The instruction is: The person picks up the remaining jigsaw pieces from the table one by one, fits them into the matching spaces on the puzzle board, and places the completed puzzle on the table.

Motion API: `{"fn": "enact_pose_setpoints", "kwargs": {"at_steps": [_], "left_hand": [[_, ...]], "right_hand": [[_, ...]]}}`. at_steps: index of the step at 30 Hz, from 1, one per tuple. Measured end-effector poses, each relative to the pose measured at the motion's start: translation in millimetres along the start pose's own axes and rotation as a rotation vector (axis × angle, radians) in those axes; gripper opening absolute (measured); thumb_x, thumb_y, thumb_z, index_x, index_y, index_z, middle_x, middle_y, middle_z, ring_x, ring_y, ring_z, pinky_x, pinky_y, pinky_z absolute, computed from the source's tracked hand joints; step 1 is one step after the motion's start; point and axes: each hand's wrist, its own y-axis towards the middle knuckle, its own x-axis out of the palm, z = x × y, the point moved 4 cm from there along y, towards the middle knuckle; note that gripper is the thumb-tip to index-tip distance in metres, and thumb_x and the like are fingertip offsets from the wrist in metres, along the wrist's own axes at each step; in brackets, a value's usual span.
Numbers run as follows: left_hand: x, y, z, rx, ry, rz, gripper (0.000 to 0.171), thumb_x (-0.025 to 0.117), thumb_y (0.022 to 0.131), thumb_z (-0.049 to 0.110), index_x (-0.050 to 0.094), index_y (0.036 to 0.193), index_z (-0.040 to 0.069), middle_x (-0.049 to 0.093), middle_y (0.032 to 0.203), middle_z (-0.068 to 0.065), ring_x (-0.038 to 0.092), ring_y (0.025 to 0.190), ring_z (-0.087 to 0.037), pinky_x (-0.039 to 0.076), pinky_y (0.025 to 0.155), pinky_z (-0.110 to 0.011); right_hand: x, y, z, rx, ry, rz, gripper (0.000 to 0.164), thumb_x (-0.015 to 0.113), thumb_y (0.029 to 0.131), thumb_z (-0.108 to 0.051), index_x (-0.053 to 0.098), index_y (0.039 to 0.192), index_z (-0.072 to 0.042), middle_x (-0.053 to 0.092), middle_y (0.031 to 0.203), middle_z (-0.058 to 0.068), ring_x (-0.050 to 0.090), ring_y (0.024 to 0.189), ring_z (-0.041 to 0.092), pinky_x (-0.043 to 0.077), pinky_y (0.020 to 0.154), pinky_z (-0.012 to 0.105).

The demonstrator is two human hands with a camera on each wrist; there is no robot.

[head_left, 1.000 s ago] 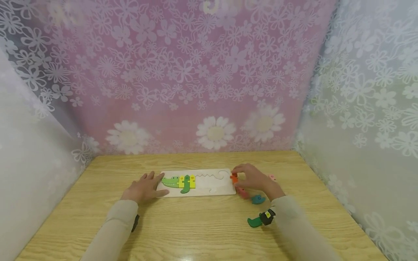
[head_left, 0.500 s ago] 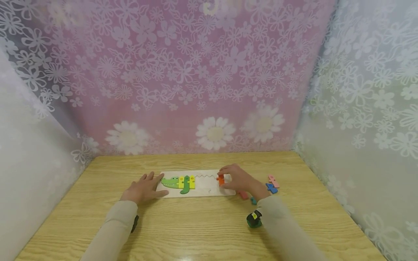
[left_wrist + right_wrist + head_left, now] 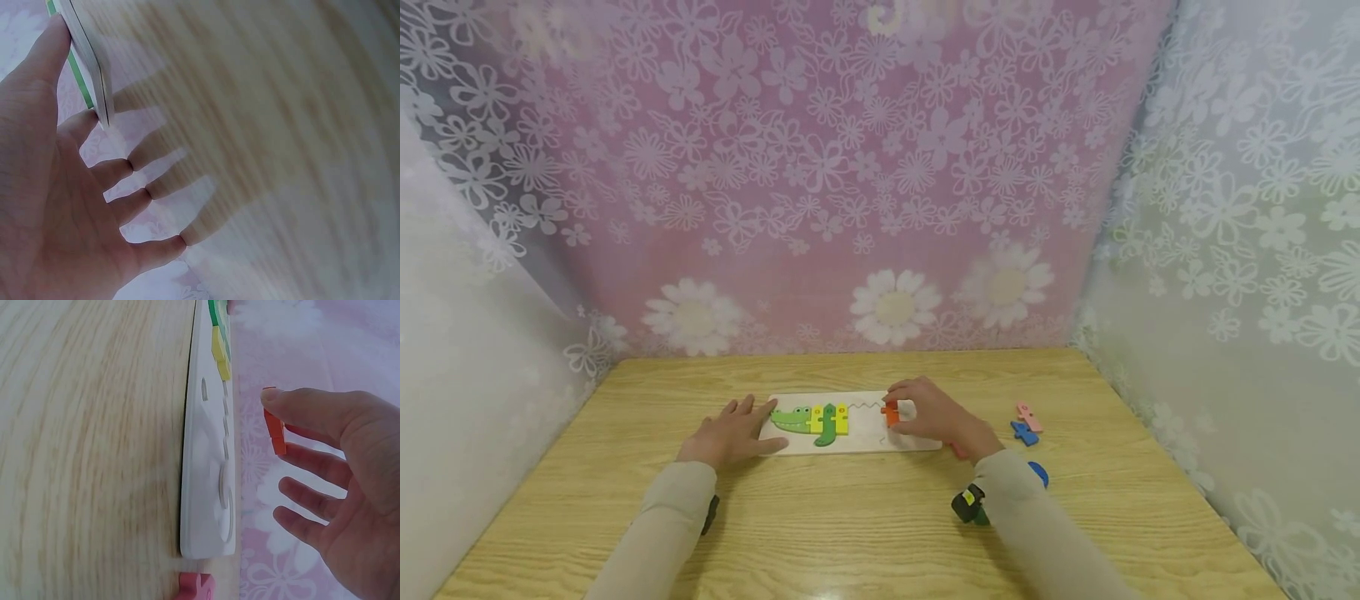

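In the head view, a pale wooden puzzle board [image 3: 863, 427] lies on the table. Its left part bears a green crocodile head piece [image 3: 792, 419], two yellow pieces [image 3: 842, 418] and a green leg piece [image 3: 827, 429] between them. My left hand [image 3: 728, 437] rests at the board's left end, fingers spread, with the thumb along the near side. Between thumb and fingertips my right hand [image 3: 931, 414] pinches an orange puzzle piece [image 3: 891, 415] above the recess. The right wrist view has this orange piece [image 3: 275, 428] held apart from the board [image 3: 206, 469].
Right of the board lie a pink piece [image 3: 1028, 417], a blue piece [image 3: 1023, 433] and a rounded blue piece [image 3: 1039, 473]. A red-pink piece [image 3: 958, 450] shows beside the right hand, and a green piece [image 3: 981, 517] is partly hidden under the right wrist.
My right hand has carried the orange piece leftward, from the board's right edge to above its recess. My left hand and the board have barely moved.
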Motion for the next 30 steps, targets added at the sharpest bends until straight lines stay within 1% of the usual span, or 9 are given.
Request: {"fn": "enact_pose_setpoints", "kwargs": {"at_steps": [5,11,20,24,30], "left_hand": [[0.4,-0.9,1.5,0.002,0.002,0.007,0.094,0.053,0.093,0.075,0.027,0.166,0.022,0.021,0.169,-0.029,0.019,0.153,-0.059,0.019,0.109,-0.087],[1.8,0.0,-0.2,-0.002,-0.012,0.007,0.094,0.053,0.093,0.077,0.026,0.166,0.023,0.02,0.169,-0.028,0.018,0.154,-0.058,0.018,0.11,-0.087],[1.8,0.1,-0.4,-0.001,-0.008,0.004,0.094,0.054,0.093,0.076,0.026,0.166,0.023,0.02,0.17,-0.028,0.017,0.154,-0.057,0.019,0.11,-0.086],[0.3,-0.6,0.6,0.001,-0.016,0.004,0.093,0.055,0.093,0.074,0.027,0.166,0.023,0.019,0.169,-0.028,0.017,0.154,-0.058,0.018,0.11,-0.087],[-1.2,-2.4,2.8,0.002,-0.015,0.008,0.093,0.055,0.093,0.074,0.028,0.166,0.022,0.02,0.169,-0.029,0.019,0.153,-0.058,0.019,0.109,-0.087]], "right_hand": [[5,6,-2,-0.019,0.0,0.012,0.04,0.078,0.092,-0.018,0.072,0.127,0.0,0.067,0.136,0.02,0.059,0.128,0.04,0.042,0.112,0.061],[9,11,-7,-0.021,-0.012,0.016,0.041,0.078,0.091,-0.019,0.072,0.127,0.0,0.067,0.136,0.019,0.059,0.128,0.039,0.043,0.112,0.06],[18,18,-14,0.059,0.05,-0.022,0.042,0.078,0.091,-0.019,0.072,0.129,-0.003,0.065,0.14,0.018,0.054,0.132,0.039,0.04,0.114,0.059],[22,22,-15,0.075,0.056,-0.03,0.042,0.078,0.092,-0.02,0.071,0.13,-0.005,0.064,0.141,0.016,0.054,0.132,0.037,0.039,0.117,0.057],[26,28,-18,0.069,0.06,-0.026,0.043,0.078,0.091,-0.019,0.071,0.13,-0.004,0.064,0.141,0.017,0.054,0.131,0.038,0.042,0.114,0.056]]}}
